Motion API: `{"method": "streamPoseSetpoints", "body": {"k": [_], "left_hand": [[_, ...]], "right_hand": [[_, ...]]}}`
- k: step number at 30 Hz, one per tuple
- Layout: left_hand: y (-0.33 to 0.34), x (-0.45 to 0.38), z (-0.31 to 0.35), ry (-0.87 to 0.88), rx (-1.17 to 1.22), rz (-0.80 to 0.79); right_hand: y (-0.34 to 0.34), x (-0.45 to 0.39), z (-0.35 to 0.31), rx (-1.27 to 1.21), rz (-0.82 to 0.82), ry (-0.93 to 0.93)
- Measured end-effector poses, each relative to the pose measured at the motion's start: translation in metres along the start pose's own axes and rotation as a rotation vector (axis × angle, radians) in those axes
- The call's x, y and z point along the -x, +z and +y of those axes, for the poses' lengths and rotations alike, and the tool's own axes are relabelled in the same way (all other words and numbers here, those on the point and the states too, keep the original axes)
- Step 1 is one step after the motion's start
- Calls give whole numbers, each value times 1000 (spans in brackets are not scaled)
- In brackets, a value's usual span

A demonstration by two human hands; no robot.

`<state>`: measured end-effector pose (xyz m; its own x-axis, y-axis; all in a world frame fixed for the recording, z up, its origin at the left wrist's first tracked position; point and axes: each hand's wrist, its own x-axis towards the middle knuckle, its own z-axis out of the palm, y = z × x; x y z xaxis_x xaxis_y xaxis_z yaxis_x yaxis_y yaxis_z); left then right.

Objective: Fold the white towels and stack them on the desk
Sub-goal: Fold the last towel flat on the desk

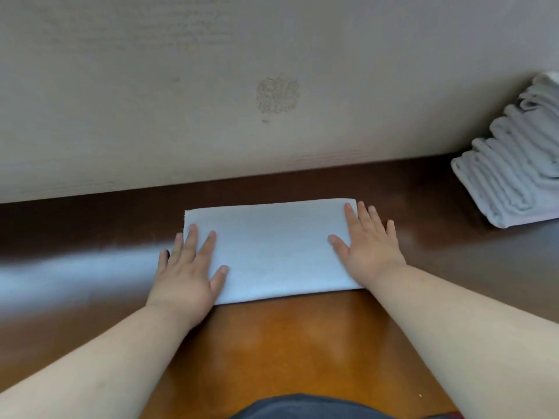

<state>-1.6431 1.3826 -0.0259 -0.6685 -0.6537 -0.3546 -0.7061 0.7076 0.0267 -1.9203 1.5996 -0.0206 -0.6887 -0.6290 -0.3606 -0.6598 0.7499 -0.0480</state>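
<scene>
A folded white towel [272, 249] lay flat on the desk [302, 343], the left hand [189, 267] and right hand [367, 243] pressing its ends with straight, spread fingers, gripping nothing. A stack of folded towels [517, 164] stood far right; this one probably still needed folding and stacking.

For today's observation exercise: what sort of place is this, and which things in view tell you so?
Probably a room indoors, perhaps a laundry or housekeeping spot. A brown wooden desk stands against a pale wall, with a stack of folded towels at its right end.
</scene>
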Motion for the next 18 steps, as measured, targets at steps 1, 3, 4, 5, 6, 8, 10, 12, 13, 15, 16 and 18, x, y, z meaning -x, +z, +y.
{"method": "streamPoseSetpoints", "body": {"k": [1, 3, 4, 5, 6, 8, 10, 12, 13, 15, 16, 18], "left_hand": [[-4, 0, 2, -19, 4, -14], [-13, -1, 11, -38, 12, 24], [-17, -1, 17, -7, 6, 73], [-20, -1, 22, 55, -14, 116], [-22, -1, 26, 128, -39, 129], [-18, 0, 25, 214, -97, 47], [-13, 5, 13, 102, -81, -69], [-15, 15, -1, -118, 133, -9], [-18, 19, -5, -216, 309, 85], [-29, 19, -3, -346, 685, 184], [-38, 15, 2, -401, 821, 158], [-52, 2, 7, -515, 913, 42]], "right_hand": [[-3, -1, 0, 4, -11, 14], [-11, -1, -9, -7, 43, 13], [-12, 1, -16, -19, 95, -28], [-13, 3, -23, -17, 124, -107], [-12, 6, -26, -2, 108, -202], [-6, 15, -21, 46, -6, -319], [-2, 22, -4, 11, -41, -235], [-6, 30, 8, -176, 23, -28], [-9, 33, 10, -325, 89, 86], [-18, 36, 7, -702, 176, 307], [-26, 34, 2, -877, 166, 411], [-40, 27, -5, -1065, 59, 574]]}}
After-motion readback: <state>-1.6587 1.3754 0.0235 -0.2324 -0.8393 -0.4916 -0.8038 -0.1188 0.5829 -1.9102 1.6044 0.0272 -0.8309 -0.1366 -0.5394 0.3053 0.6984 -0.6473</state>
